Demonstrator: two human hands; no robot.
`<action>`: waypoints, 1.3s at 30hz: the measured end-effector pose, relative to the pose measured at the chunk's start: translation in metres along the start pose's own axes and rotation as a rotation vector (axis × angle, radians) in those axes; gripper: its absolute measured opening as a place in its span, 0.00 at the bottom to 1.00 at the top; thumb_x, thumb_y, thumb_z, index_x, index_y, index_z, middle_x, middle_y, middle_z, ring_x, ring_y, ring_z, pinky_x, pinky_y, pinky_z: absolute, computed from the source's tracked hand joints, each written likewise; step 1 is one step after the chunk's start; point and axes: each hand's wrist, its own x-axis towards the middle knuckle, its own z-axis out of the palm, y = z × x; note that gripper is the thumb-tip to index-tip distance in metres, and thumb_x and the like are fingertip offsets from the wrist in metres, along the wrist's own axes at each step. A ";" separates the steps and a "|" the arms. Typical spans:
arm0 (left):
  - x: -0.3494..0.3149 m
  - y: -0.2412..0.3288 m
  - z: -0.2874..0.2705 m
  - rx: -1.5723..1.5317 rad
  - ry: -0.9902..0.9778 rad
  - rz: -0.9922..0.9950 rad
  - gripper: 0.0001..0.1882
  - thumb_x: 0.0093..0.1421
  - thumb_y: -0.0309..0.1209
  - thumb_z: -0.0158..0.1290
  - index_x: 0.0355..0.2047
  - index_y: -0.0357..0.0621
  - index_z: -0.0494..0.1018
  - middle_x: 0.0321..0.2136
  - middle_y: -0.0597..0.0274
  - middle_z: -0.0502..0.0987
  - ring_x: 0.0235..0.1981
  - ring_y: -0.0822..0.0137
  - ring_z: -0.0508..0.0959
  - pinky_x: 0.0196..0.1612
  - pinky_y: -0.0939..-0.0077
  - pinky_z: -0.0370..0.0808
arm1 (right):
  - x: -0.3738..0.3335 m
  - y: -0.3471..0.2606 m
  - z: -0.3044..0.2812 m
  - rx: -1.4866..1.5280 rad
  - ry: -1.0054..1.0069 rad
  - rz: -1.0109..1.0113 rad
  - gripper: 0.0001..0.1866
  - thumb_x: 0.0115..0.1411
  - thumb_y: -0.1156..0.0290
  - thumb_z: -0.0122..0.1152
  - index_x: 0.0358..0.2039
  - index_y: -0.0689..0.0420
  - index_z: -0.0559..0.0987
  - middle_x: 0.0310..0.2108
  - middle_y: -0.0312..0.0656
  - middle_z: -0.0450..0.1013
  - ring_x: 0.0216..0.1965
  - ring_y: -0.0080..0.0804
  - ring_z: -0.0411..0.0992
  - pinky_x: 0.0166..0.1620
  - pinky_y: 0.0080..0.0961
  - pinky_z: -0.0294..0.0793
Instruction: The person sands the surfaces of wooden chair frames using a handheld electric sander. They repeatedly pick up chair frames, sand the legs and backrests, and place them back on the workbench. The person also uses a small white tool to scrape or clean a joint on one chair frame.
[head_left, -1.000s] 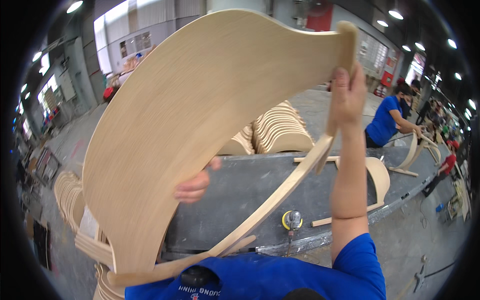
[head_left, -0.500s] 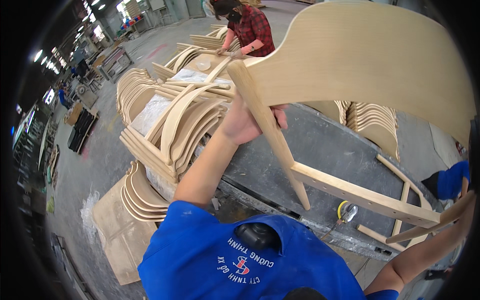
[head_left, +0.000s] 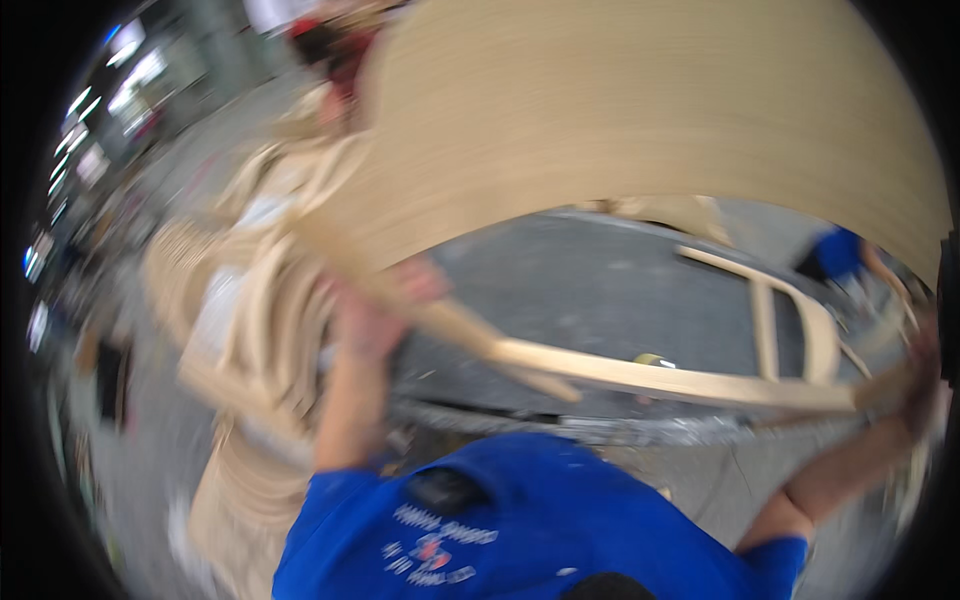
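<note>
A pale wooden chair back frame is held up in front of me, with a broad curved backrest panel (head_left: 640, 110), round legs and a cross rail (head_left: 670, 378). My left hand (head_left: 375, 310) is closed around its left leg (head_left: 440, 320), just under the panel. At the far right rim my right hand (head_left: 922, 370) grips the frame's right leg, though blur and the picture's edge hide much of its fingers. Beneath the panel, another wooden frame (head_left: 765, 330) lies on the dark grey table (head_left: 540, 270).
Stacks of curved wooden parts (head_left: 285, 310) stand at the left, with more pieces below them. A person in red checks (head_left: 345, 70) is partly hidden behind the panel. Someone in blue (head_left: 838, 255) is at the right. A small yellowish round thing (head_left: 650, 360) shows behind the rail.
The chair back frame has swung leftward in view, its left leg tilting further, and its panel fills more of the picture. My left hand moved left with it. The whole view has shifted and blurred.
</note>
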 end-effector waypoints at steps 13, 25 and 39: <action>0.010 -0.008 0.042 0.035 -0.379 0.224 0.42 0.48 0.79 0.38 0.26 0.48 0.61 0.13 0.67 0.62 0.10 0.71 0.64 0.23 0.75 0.66 | 0.021 0.019 -0.021 0.347 -0.064 0.136 0.14 0.50 0.77 0.59 0.38 0.64 0.71 0.23 0.40 0.69 0.21 0.23 0.67 0.24 0.21 0.69; 0.019 -0.011 0.038 0.019 -0.322 0.205 0.42 0.47 0.80 0.35 0.25 0.49 0.60 0.15 0.67 0.60 0.12 0.71 0.62 0.23 0.74 0.64 | 0.031 0.021 -0.011 0.323 -0.077 0.138 0.14 0.52 0.75 0.61 0.38 0.65 0.71 0.24 0.38 0.69 0.24 0.22 0.68 0.26 0.20 0.71; 0.046 -0.035 0.008 -0.084 -0.140 0.165 0.44 0.47 0.81 0.29 0.24 0.48 0.62 0.15 0.67 0.61 0.16 0.69 0.61 0.26 0.73 0.62 | 0.011 0.019 0.011 0.261 -0.010 0.119 0.18 0.55 0.71 0.60 0.44 0.65 0.69 0.30 0.39 0.68 0.28 0.21 0.66 0.28 0.16 0.65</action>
